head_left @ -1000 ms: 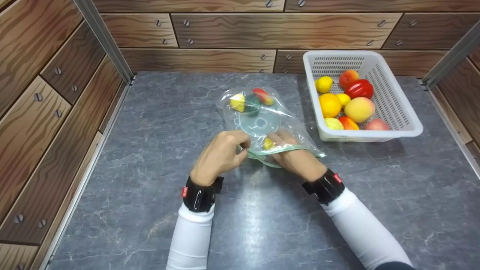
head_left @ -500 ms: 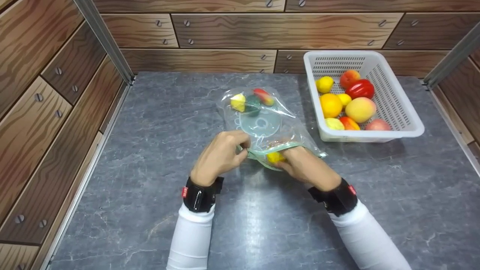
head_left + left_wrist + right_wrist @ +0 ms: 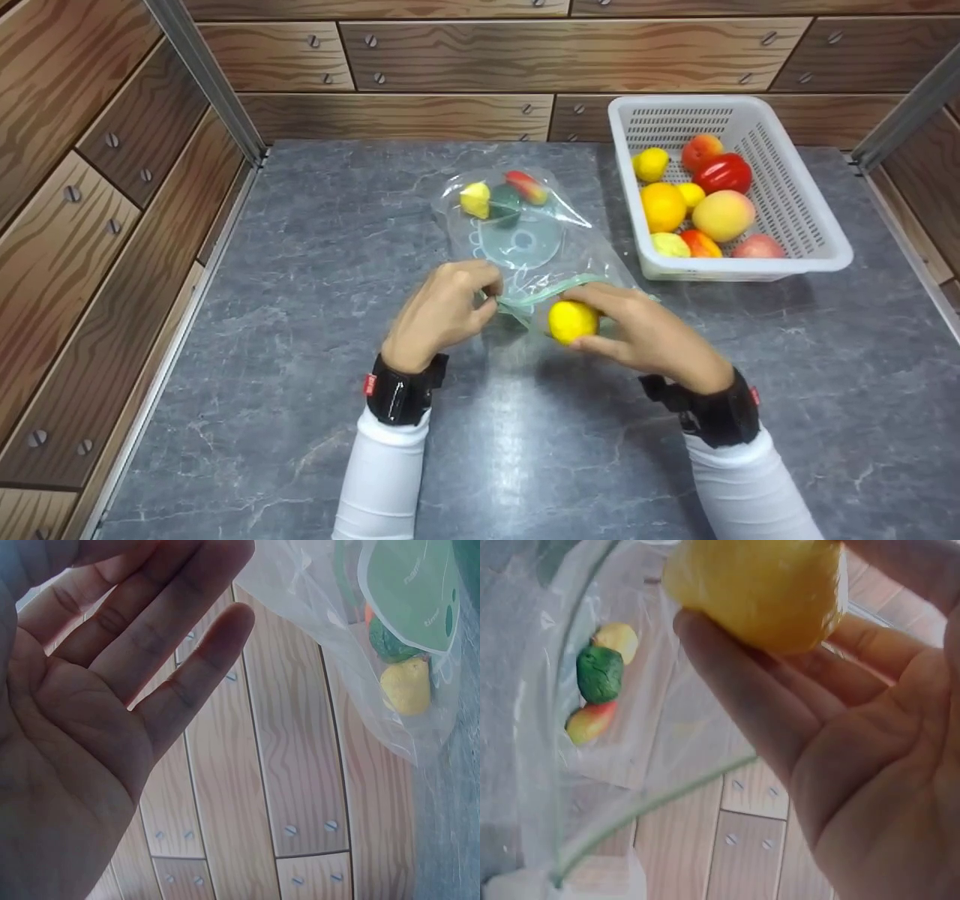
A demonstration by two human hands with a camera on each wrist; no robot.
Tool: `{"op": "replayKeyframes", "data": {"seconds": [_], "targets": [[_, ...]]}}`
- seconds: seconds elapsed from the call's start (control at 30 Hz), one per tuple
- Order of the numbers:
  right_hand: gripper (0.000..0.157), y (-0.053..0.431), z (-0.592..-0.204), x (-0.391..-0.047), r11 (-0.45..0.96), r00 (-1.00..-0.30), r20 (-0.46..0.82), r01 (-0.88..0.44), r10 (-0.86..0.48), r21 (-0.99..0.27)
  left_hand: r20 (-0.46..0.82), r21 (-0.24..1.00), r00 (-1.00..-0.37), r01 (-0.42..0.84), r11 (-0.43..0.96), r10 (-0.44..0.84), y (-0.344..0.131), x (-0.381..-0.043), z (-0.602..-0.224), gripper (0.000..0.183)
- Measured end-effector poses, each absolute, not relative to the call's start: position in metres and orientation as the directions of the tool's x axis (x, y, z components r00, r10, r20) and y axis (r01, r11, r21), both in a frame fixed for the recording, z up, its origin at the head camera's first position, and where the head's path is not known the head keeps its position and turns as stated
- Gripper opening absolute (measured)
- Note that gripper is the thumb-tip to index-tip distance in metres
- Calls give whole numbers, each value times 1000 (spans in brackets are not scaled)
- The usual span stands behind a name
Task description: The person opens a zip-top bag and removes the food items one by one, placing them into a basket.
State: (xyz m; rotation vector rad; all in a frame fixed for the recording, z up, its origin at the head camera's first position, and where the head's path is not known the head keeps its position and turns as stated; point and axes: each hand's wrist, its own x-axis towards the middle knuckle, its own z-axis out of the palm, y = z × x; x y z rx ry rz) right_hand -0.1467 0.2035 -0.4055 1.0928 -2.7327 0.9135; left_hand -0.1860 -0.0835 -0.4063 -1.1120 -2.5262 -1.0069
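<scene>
A clear zip bag (image 3: pixel 480 244) with a green-edged mouth lies flat on the grey table. Inside its far end are a yellow fruit (image 3: pixel 475 200), a dark green piece (image 3: pixel 504 206) and a red-and-yellow mango-like fruit (image 3: pixel 526 187). My left hand (image 3: pixel 442 315) pinches the left side of the bag's mouth between thumb and forefinger. At the mouth's right side, my right hand (image 3: pixel 645 330) holds a yellow lemon (image 3: pixel 573 322) between thumb and fingers; in the right wrist view the lemon (image 3: pixel 757 592) rests against the fingertips.
A white perforated basket (image 3: pixel 814 217) at the back right holds several fruits, among them an orange (image 3: pixel 663 207), a peach (image 3: pixel 724 216) and a red ridged fruit (image 3: pixel 724 174). Wood-patterned panels (image 3: pixel 450 56) wall the back and sides of the table.
My right hand has drawn back out of the bag toward the near right, bringing the lemon out with it. The left hand keeps its pinch on the bag's mouth.
</scene>
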Motion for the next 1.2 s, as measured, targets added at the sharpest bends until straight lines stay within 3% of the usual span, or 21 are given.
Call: {"op": "replayKeyframes", "data": {"seconds": [0.33, 0.67, 0.9, 1.2], "targets": [[62, 231, -383, -138, 412, -649, 496, -756, -577, -509, 415, 511, -700, 708, 487, 581, -82, -186, -405, 14], [65, 263, -375, -135, 485, -780, 516, -625, -354, -612, 417, 505, -700, 709, 492, 580, -81, -185, -404, 14], [64, 281, -381, -146, 495, -793, 573, -590, -207, -638, 415, 503, -698, 710, 492, 583, -81, -185, -404, 14], [56, 294, -389, -157, 556, -823, 566, -453, 38, -696, 406, 517, -706, 701, 491, 580, -81, -185, -405, 15]]}}
